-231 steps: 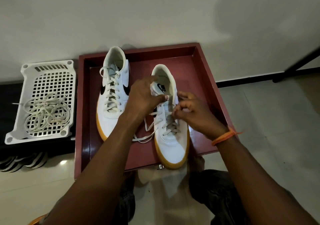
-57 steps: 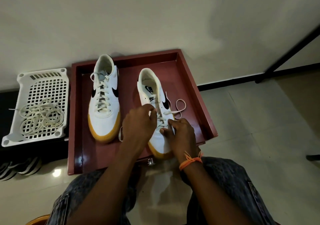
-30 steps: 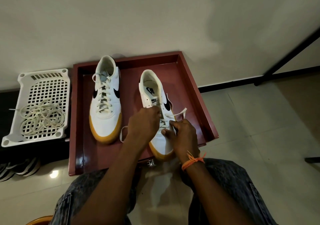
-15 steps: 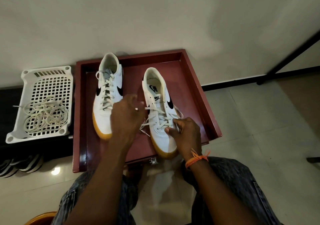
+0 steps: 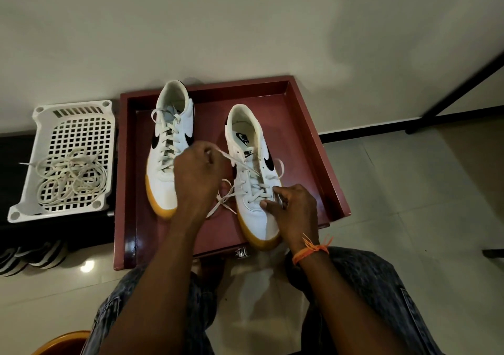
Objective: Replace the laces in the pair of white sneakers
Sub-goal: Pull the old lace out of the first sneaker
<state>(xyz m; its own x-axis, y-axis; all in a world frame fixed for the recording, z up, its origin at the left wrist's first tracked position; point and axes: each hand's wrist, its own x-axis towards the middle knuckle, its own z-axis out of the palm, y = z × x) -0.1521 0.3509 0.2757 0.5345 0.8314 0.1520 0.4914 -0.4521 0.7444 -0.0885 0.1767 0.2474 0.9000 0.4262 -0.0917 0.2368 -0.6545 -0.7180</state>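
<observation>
Two white sneakers with yellow soles stand in a dark red tray [image 5: 308,125]. The left sneaker [image 5: 171,147] is fully laced. The right sneaker [image 5: 253,174] is partly laced, its upper eyelets bare. My left hand [image 5: 200,174] pinches one end of the cream lace [image 5: 240,163], which runs taut across the right sneaker's tongue. My right hand [image 5: 293,207] rests at the shoe's right side, fingers curled and pinching the lace by the lower eyelets. A loose loop of lace lies left of the shoe and another at its right.
A white perforated basket [image 5: 51,117] left of the tray holds a tangle of loose laces [image 5: 71,177]. Striped shoes [image 5: 30,256] lie below it on the tiled floor. A black metal leg [image 5: 458,81] slants at the right. My knees in jeans frame the tray's near edge.
My left hand has pulled the lace end up and leftward, drawing it taut through the right sneaker. My right hand has stayed at the lower eyelets.
</observation>
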